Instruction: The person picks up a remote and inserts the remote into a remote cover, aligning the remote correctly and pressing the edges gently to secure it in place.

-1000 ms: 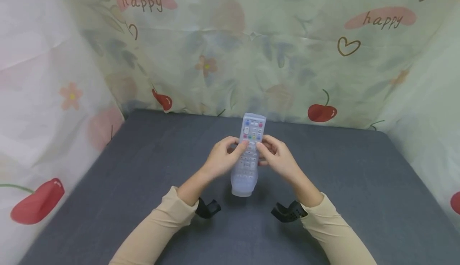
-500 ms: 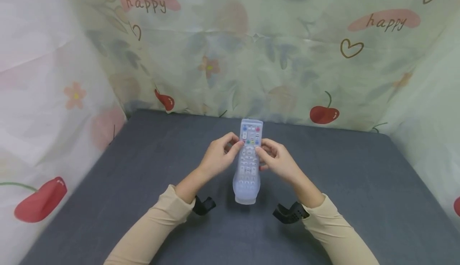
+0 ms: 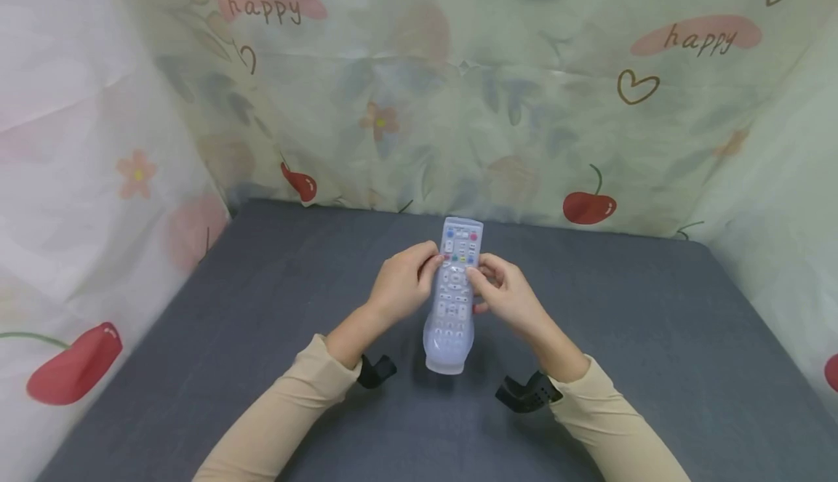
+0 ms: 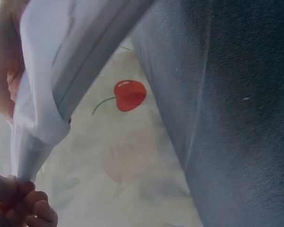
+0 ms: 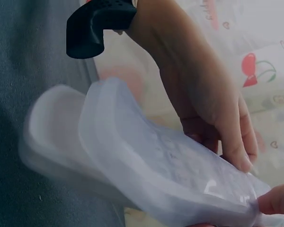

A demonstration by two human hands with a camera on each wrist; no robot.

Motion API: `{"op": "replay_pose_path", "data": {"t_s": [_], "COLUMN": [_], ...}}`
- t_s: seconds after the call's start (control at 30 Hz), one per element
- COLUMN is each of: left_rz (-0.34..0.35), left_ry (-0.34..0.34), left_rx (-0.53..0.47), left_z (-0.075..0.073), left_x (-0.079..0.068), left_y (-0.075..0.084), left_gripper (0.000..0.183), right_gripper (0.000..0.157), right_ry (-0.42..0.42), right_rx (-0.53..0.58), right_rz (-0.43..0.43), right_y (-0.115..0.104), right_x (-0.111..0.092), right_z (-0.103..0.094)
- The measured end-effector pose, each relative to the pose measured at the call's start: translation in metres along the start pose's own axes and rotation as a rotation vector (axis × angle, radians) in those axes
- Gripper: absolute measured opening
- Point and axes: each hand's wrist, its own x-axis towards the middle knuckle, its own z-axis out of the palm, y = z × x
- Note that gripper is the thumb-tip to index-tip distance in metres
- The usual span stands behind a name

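In the head view a remote control [image 3: 455,286] in a translucent whitish cover is held up over the dark table, button side toward me. Its upper end leans slightly right. My left hand [image 3: 404,278] pinches the left edge, thumb beside the coloured buttons. My right hand [image 3: 507,291] pinches the right edge, its thumb on the front and fingers partly hidden behind. The cover [image 5: 109,137] flares at its lower end, where the right wrist view shows two layers standing apart. In the left wrist view the cover [image 4: 38,109] hangs loose along a greyish side.
A dark grey tabletop [image 3: 294,271] spreads around both arms. Patterned cloth [image 3: 425,89] hangs at the back and both sides. Black curved mounts [image 3: 527,392] sit at the cuffs of the beige sleeves.
Since a second ago the remote control has come lower and a little nearer to me. In the last half second its upper end has shifted slightly right.
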Motion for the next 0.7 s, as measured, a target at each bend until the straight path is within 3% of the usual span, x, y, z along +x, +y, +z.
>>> {"op": "replay_pose_path", "data": {"t_s": [0.2,0.7], "left_rz": [0.05,0.004], "left_ry": [0.027,-0.031], "left_rx": [0.089,0.117], "left_z": [-0.002,-0.003], "left_x": [0.001,-0.002], "left_y": [0.006,0.009], "left_gripper": [0.016,0.015], "right_gripper": [0.037,0.035], "right_ry": [0.068,0.224], "right_rx": [0.114,0.273], "right_rz": [0.043,0.12], "right_y": [-0.002,-0.001], "right_x": [-0.002,0.0], "right_z": [0.003,0.012]}}
